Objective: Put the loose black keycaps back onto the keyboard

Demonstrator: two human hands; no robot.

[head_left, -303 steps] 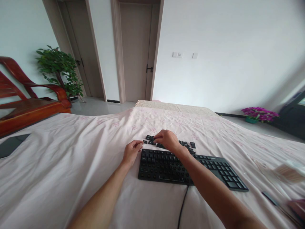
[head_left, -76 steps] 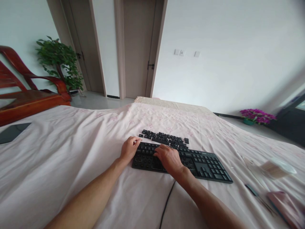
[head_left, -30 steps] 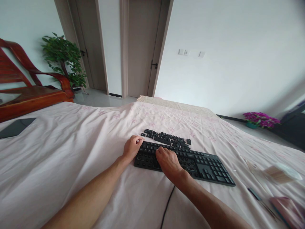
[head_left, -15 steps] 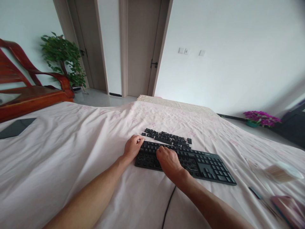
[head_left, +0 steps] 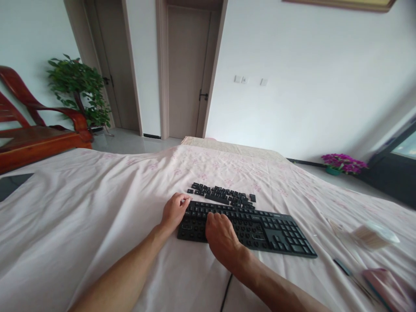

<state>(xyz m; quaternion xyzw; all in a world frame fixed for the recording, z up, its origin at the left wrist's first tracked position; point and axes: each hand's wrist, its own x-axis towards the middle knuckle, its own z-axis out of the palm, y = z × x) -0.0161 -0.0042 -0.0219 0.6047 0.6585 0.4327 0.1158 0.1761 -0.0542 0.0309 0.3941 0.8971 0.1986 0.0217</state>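
A black computer keyboard [head_left: 277,236] lies on the cloth, its letter area stripped of many caps so bare key sockets show. My left hand [head_left: 174,211] is at its upper left corner, fingers curled and closed on the edge. Over the left part of the keys, my right hand [head_left: 221,233] has its fingers bent down and pressed together near the number row. Its fingertips are hidden, so anything in them cannot be made out. Just beyond the keyboard's far edge is a group of loose black keycaps [head_left: 216,198].
On the right lie a clear pack of cotton swabs [head_left: 375,235], a dark-handled tool [head_left: 342,266] and a pinkish object [head_left: 388,284]. A black cable [head_left: 226,292] runs toward me. At far left are a dark flat panel [head_left: 14,184] and a wooden chair [head_left: 42,134].
The view has tilted up and shifted a little, so everything sits lower and further left. Both hands stay at about the same spots on the keyboard.
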